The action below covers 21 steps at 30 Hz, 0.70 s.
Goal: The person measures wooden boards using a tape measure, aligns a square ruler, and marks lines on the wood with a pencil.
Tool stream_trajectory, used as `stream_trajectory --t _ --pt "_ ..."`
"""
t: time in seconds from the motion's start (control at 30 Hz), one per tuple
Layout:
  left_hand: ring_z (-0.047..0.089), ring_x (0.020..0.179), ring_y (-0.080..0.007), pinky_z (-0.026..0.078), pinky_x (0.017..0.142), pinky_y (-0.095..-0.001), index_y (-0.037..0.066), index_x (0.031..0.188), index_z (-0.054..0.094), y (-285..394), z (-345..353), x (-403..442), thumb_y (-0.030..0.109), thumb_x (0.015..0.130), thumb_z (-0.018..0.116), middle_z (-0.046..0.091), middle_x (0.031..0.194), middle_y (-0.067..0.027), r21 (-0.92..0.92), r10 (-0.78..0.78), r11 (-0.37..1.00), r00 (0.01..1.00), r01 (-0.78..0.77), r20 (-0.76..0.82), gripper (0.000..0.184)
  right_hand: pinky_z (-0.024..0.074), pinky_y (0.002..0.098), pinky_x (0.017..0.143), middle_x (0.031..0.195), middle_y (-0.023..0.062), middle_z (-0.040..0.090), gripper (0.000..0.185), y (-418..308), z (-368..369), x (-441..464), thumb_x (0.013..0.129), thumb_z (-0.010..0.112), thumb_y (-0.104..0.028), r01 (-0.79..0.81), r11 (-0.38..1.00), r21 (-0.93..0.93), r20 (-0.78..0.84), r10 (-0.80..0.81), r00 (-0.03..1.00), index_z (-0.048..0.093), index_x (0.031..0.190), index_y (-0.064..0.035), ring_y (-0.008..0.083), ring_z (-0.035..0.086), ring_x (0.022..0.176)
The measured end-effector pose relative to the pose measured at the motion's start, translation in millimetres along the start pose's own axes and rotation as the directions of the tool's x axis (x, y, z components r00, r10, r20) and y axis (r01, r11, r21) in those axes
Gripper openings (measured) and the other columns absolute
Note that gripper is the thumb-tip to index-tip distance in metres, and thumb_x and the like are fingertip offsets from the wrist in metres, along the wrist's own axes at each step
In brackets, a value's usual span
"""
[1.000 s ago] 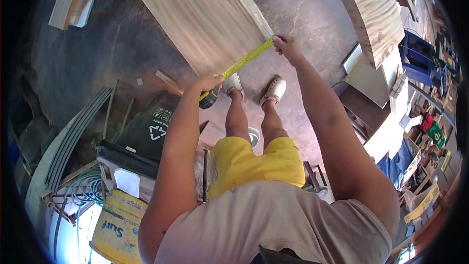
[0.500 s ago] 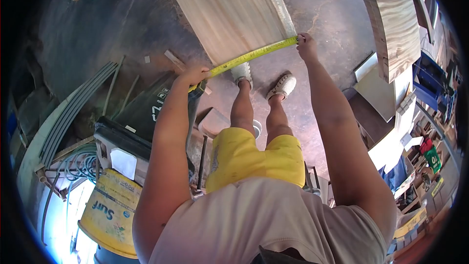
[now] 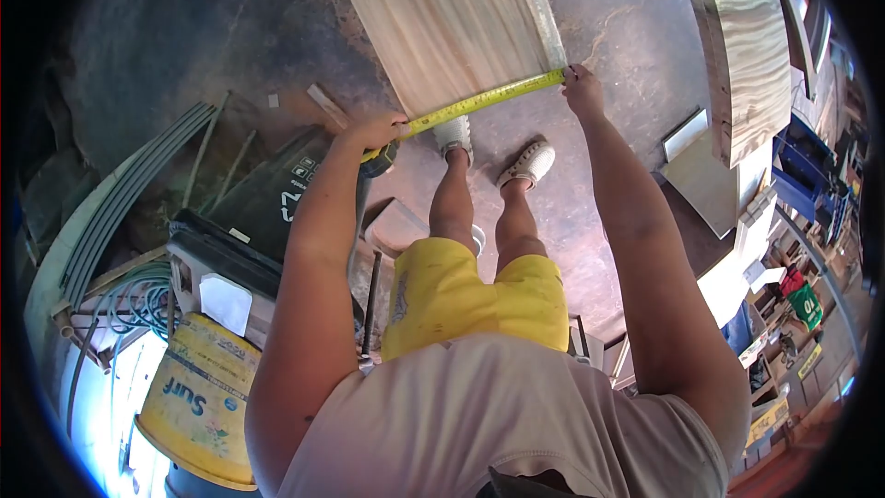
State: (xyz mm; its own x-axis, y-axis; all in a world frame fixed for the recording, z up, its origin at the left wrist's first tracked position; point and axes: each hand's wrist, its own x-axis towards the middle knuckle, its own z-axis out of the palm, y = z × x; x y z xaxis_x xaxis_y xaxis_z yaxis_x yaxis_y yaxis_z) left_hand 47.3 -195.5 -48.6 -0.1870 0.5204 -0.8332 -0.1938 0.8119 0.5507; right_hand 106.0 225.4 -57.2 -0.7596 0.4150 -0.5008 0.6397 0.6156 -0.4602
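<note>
A wide wooden board (image 3: 452, 18) stretches away from me at the top of the head view. The yellow blade of a tape measure (image 3: 489, 98) lies across its near end, from the left corner to the right. My left hand (image 3: 376, 132) is closed around the tape measure near its black and yellow case, which shows partly below the fingers. At the board's right corner, my right hand (image 3: 583, 92) pinches the blade's other end.
A black wheeled bin (image 3: 263, 189) lies to the left beside grey pipes (image 3: 129, 194), a coiled hose (image 3: 147, 300) and a yellow bucket (image 3: 198, 397). Wood-grained panels (image 3: 751, 65) stand at right. My shoes (image 3: 527, 162) are just below the board's end.
My left hand has shifted slightly up and right, closer to the board's left corner, and more of the tape case shows. My right hand stays at the right corner.
</note>
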Motion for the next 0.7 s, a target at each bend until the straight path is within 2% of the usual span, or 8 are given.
stream_trajectory --t 0.03,0.1,0.3,0.37,0.7 --pt "0.061 0.076 -0.0185 0.047 0.072 -0.0343 0.004 0.097 0.062 2 -2 0 0.026 0.093 0.052 0.067 0.082 -0.008 0.043 0.008 0.999 1.0 -0.008 -0.011 0.025 0.0518 0.0333 0.058 0.074 0.0124 0.067 0.028 4 3 3 0.093 0.05 -0.026 0.0 1.0 -0.001 0.002 0.0 1.0 0.064 0.102 -0.0045 0.02 0.066 0.058" --pt "0.061 0.075 -0.0186 0.047 0.071 -0.0345 0.004 0.096 0.062 2 -2 1 0.026 0.093 0.052 0.066 0.082 -0.0083 0.085 0.014 0.996 1.0 -0.013 -0.019 0.025 0.0518 0.0348 0.06 0.074 0.013 0.067 0.029 10 6 7 0.093 0.048 -0.027 0.042 0.991 -0.126 -0.035 -0.047 0.998 0.065 0.098 -0.0038 0.0214 0.066 0.06" --pt "0.06 0.074 -0.0205 0.047 0.071 -0.0358 0.003 0.092 0.062 9 -2 -3 0.026 0.093 0.051 0.065 0.08 -0.0098 0.09 -0.025 0.996 0.999 0.028 -0.036 0.026 0.0514 0.035 0.062 0.073 0.0124 0.066 0.03 15 6 11 0.094 0.047 -0.028 0.038 0.991 -0.129 0.005 -0.038 0.999 0.065 0.094 -0.0038 0.0215 0.066 0.06" --pt "0.061 0.075 -0.0213 0.046 0.07 -0.0364 0.005 0.102 0.063 14 -3 -5 0.028 0.091 0.055 0.066 0.082 -0.0108 0.082 -0.064 0.994 0.998 0.066 -0.03 0.027 0.0512 0.0345 0.062 0.074 0.0116 0.066 0.031 13 4 9 0.094 0.047 -0.029 0.032 0.991 -0.133 0.016 -0.03 0.999 0.065 0.094 -0.0038 0.0208 0.065 0.06" --pt "0.063 0.077 -0.0237 0.047 0.072 -0.0371 0.005 0.101 0.063 14 0 -4 0.025 0.09 0.055 0.066 0.083 -0.0126 0.117 -0.057 0.991 0.996 0.066 -0.074 0.025 0.0505 0.0326 0.063 0.075 0.0078 0.066 0.035 20 2 12 0.097 0.043 -0.033 0.0 0.995 -0.101 0.142 0.015 0.99 0.064 0.101 -0.0053 0.0165 0.062 0.061"
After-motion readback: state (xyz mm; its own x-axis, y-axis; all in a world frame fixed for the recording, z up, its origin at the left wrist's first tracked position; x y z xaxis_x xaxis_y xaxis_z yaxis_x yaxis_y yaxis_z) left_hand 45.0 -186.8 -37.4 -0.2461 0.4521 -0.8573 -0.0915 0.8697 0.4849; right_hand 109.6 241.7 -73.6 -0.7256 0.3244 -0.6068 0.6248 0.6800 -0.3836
